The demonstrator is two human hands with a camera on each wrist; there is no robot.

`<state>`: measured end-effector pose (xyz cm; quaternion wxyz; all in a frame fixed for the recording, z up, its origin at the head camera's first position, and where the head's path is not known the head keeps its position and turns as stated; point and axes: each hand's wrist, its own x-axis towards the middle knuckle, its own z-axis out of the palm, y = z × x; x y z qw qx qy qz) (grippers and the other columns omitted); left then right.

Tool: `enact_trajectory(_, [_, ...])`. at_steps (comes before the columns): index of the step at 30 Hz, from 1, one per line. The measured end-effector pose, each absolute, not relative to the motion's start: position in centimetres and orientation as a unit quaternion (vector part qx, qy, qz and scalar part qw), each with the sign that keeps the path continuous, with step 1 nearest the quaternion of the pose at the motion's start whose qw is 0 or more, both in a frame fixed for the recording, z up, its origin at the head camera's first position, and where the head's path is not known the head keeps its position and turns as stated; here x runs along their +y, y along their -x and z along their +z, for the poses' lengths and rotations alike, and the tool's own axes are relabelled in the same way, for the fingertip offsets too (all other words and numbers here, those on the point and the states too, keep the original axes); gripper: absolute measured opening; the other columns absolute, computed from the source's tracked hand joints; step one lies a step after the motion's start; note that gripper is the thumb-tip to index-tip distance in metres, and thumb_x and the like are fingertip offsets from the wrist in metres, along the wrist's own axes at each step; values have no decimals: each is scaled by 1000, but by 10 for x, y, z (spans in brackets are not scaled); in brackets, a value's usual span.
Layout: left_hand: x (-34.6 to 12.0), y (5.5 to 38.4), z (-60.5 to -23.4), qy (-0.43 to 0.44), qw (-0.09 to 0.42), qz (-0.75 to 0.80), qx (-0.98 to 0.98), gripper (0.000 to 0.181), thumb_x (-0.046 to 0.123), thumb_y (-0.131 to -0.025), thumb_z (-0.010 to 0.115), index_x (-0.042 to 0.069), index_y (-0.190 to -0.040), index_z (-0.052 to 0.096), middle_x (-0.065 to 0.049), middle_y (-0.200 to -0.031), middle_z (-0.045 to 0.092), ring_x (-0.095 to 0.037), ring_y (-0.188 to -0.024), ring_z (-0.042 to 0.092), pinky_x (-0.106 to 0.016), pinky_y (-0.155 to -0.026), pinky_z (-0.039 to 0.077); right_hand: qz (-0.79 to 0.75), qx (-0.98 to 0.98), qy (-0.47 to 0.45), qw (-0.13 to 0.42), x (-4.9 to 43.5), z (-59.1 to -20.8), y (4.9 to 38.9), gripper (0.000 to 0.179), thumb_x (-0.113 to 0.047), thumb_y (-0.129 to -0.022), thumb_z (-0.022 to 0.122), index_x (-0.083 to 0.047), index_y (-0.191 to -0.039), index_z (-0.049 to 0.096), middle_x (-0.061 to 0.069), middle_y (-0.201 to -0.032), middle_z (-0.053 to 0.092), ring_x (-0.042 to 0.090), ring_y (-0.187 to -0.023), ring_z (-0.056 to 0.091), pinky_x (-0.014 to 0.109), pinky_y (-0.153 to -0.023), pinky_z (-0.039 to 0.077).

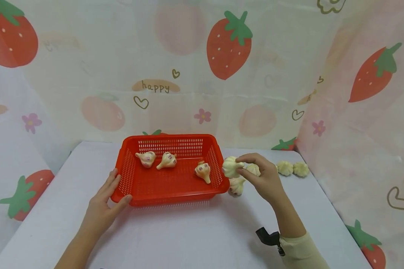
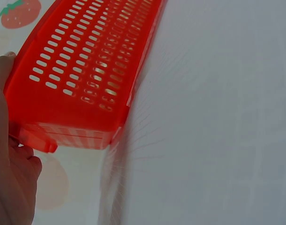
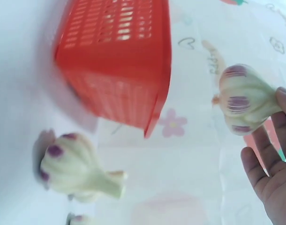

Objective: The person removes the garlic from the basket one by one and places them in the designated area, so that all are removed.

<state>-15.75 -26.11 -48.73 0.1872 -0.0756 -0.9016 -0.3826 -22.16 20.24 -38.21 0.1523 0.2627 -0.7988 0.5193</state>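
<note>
The red basket (image 1: pixel 171 197) is smooth, plastic-looking and rectangular, with rounded corners and slotted walls. Your left hand (image 1: pixel 102 211) grips its left end, thumb and fingers spread around the front corner. Your right hand (image 1: pixel 262 177) is nearly closed, pinching the stem of a ribbed, purple-streaked garlic bulb (image 3: pixel 244 99), raised just beside the basket's right rim. The bulb's long axis runs roughly level, root end towards the basket, stem away. Three similar bulbs (image 1: pixel 168 160) lie inside the basket.
</note>
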Motion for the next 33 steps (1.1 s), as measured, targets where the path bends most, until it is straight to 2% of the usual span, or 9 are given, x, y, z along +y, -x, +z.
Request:
enact_trajectory(5, [-260,157,-485,77,189,-385,-900,81,34,-93,77,12,-159,37,0,-169,27,-27,-156,27,3,-101,19,527,-798,-250,152,218,-389,221,30,2,-88,78,-9,-115,73,10,-116,71,13,-115,62,25,-105,47])
enact_trajectory(13, [-260,156,-484,75,189,-382,-901,81,35,-93,77,12,-159,37,0,-169,27,-27,-155,27,3,-100,20,506,-810,-242,171,237,-397,218,29,0,-88,78,-11,-114,73,8,-114,72,9,-113,63,19,-102,47])
enact_trajectory(21, [-259,156,-483,72,182,-380,-904,81,35,-93,76,14,-160,35,1,-169,27,-27,-156,27,2,-99,20,496,-817,-221,191,259,-415,217,32,11,-86,75,-1,-116,71,19,-112,71,2,-112,61,15,-100,45])
enact_trajectory(30, [-259,156,-482,73,184,-379,-904,81,32,-92,78,14,-160,36,0,-169,28,-26,-155,28,2,-98,22,491,-832,-176,189,275,-428,214,29,6,-88,75,-3,-116,71,16,-116,72,0,-110,61,12,-99,45])
enact_trajectory(33, [-259,155,-482,75,185,-382,-902,81,32,-92,78,14,-160,36,0,-169,28,-26,-155,28,2,-99,22,487,-837,-159,190,274,-425,209,28,6,-88,75,0,-116,71,19,-116,72,-1,-107,62,15,-98,46])
